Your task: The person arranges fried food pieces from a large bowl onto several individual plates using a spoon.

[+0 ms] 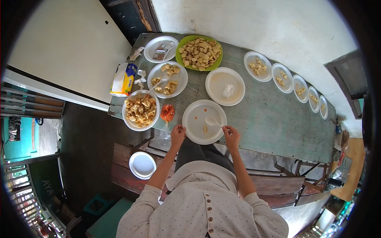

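A white plate (193,133) lies at the table's near edge in front of me. On it are two small orange spots and one narrow, pale yellow piece of food (205,128). My right hand (232,138) pinches the handle of a white plastic spoon (213,121), whose bowl rests over the plate's middle. At the left rim, the fingers of my left hand (177,135) are closed on the plate's edge. Left of that hand sits a clear bag of orange-red sauce (167,113). Beyond the plate, another white plate (214,76) carries a crumpled white clump (228,91).
Fried folded dumplings (140,110) fill a bowl at the left. Behind them are a plate of dumplings (170,87), a tissue box (124,80) and a green bowl of pale pieces (199,54). Several small food plates (258,66) line the wall. Stacked white plates (143,165) sit on the bench.
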Action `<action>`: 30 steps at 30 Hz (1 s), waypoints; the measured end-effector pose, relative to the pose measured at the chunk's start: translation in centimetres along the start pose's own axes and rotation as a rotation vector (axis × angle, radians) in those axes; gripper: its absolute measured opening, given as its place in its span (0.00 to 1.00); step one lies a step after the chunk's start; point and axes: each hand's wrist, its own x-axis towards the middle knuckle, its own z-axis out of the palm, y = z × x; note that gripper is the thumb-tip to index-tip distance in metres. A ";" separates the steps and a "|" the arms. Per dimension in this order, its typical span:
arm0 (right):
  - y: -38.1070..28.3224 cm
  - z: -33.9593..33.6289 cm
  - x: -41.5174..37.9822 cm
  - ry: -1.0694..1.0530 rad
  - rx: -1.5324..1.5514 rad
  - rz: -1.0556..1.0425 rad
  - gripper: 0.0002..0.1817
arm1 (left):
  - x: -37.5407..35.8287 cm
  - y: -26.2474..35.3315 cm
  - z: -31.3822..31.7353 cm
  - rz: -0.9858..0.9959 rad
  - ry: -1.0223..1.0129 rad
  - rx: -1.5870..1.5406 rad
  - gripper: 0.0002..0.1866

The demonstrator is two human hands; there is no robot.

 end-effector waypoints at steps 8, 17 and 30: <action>-0.9 -1.2 -0.4 -0.064 -0.260 -0.030 0.09 | -6.2 0.4 -0.9 -0.404 -0.279 -0.131 0.13; -2.8 0.3 -1.1 -0.270 -0.434 -0.169 0.06 | -5.3 -0.5 -1.1 -0.250 -0.143 -0.092 0.13; -1.1 -2.3 0.0 -0.159 -0.564 -0.173 0.05 | -4.7 -0.1 -1.0 -0.160 -0.163 -0.022 0.09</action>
